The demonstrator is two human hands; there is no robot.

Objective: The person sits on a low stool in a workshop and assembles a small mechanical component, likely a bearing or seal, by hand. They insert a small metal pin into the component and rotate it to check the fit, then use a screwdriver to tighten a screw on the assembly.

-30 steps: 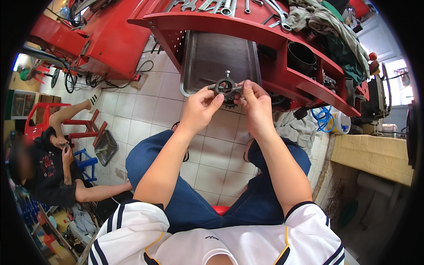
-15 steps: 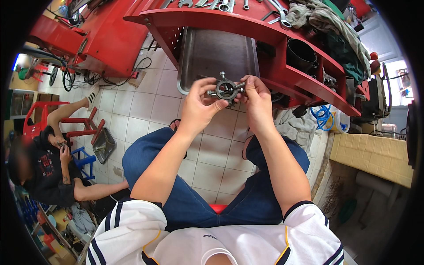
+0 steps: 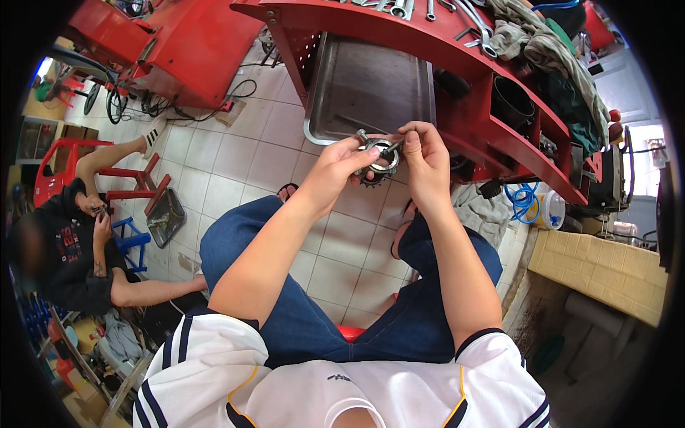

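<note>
The red counter (image 3: 342, 20) hid the far end of the metal tray (image 3: 371, 78), the wrenches (image 3: 401, 8) on top were cut off above, and 1 co-worker (image 3: 71, 253) sat well apart at left. Near the tray's close edge, the left hand (image 3: 334, 170) held a metal ring (image 3: 385, 168), fingers masking part of it; the right hand (image 3: 427, 162) pinched a dark rod (image 3: 394, 145), though whether rod and ring were joined I couldn't tell.
</note>
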